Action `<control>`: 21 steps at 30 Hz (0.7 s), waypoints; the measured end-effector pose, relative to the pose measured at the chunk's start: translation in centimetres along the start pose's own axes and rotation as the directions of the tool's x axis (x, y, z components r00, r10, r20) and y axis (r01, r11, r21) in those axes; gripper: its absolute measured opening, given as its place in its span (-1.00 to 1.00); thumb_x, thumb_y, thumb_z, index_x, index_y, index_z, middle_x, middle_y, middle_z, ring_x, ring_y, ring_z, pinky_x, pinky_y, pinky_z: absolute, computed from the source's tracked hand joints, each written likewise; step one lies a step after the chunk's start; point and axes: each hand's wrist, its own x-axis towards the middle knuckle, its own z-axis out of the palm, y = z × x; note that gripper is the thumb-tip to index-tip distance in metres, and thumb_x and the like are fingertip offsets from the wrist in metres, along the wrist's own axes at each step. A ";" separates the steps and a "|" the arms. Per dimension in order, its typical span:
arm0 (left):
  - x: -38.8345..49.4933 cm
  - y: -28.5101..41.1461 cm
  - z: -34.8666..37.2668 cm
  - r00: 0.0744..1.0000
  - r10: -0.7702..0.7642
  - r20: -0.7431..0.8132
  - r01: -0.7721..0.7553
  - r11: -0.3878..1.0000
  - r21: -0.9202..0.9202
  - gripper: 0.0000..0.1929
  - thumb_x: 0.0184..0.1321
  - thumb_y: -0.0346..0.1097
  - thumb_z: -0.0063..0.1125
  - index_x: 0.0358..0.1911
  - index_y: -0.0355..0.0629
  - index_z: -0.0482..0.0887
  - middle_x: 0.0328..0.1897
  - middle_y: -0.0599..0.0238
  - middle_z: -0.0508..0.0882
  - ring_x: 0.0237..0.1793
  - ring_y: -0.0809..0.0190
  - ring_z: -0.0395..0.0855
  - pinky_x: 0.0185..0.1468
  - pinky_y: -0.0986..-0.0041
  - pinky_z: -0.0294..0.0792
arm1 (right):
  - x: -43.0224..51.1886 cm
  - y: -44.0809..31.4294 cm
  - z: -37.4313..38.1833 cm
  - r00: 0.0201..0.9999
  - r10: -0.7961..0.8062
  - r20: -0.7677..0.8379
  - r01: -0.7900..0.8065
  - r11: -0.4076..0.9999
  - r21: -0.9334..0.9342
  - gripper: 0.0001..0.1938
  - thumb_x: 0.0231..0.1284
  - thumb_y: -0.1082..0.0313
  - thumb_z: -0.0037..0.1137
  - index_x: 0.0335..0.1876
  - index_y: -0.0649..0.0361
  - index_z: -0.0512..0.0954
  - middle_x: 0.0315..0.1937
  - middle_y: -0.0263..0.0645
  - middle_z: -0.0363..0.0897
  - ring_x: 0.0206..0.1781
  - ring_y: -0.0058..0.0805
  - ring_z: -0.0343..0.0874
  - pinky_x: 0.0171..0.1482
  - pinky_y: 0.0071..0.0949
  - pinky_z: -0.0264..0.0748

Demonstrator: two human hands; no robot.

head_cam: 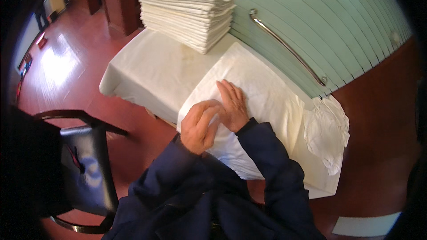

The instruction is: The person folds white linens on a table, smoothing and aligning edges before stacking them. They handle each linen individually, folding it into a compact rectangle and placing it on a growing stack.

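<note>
A white cloth [263, 96] lies spread over a table covered by a pale tablecloth [150, 63]. My left hand [200, 126] is curled above the cloth's near left part, thumb and fingers close together; whether it pinches fabric is unclear. Touching or nearly touching it, my right hand [233, 106] rests on the cloth with its fingers extended. Beyond both hands, a tall stack of folded white cloths [186, 13] stands at the table's far end. A crumpled white cloth [327, 133] lies at the right end, partly over the edge.
Along the table's far side runs a pale green slatted panel [333, 16] with a curved metal handle [288, 48]. A chair with a black seat [90, 170] stands at the left on the reddish floor [133, 153]. Dark red wooden pillars [120, 3] rise behind the stack.
</note>
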 end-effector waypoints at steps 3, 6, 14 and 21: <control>1.9 -1.1 2.7 0.999 -0.030 0.015 0.027 0.984 0.174 -0.64 0.22 -0.41 0.26 0.08 -0.37 0.63 0.17 -0.10 0.64 0.21 -0.20 0.60 0.25 0.17 0.48 | -0.3 0.3 -0.6 0.985 0.162 0.060 -0.167 0.981 0.094 -0.41 0.41 0.16 0.03 0.48 0.26 0.30 0.43 0.21 0.27 0.48 0.19 0.21 0.48 0.06 0.09; 1.1 -1.6 3.2 0.989 0.038 0.143 -0.079 0.953 0.292 -0.58 0.12 -0.37 0.35 0.06 -0.37 0.66 0.16 -0.04 0.66 0.24 -0.15 0.59 0.28 0.21 0.47 | -3.0 0.5 -2.7 0.982 0.165 0.088 -0.167 0.986 0.013 -0.39 0.38 0.19 0.10 0.48 0.26 0.31 0.47 0.20 0.23 0.50 0.16 0.18 0.50 0.00 0.10; 0.8 -1.6 3.5 0.982 0.023 0.188 -0.090 0.928 0.362 -0.59 0.10 -0.33 0.37 0.03 -0.33 0.70 0.20 0.00 0.67 0.28 -0.17 0.56 0.31 0.15 0.43 | -12.1 3.0 -8.3 0.965 0.235 0.114 -0.217 0.965 -0.148 -0.26 0.33 0.10 0.20 0.54 0.26 0.24 0.55 0.19 0.11 0.55 0.18 0.08 0.55 0.03 0.02; 0.7 -1.5 3.4 0.977 -0.010 0.215 -0.074 0.923 0.377 -0.62 0.13 -0.36 0.32 0.03 -0.33 0.70 0.23 -0.02 0.66 0.29 -0.18 0.56 0.31 0.14 0.43 | -18.8 6.9 -12.5 0.910 0.386 0.151 -0.330 0.895 -0.299 -0.24 0.29 0.03 0.23 0.54 0.18 0.26 0.58 0.12 0.07 0.56 0.16 0.09 0.56 0.05 -0.01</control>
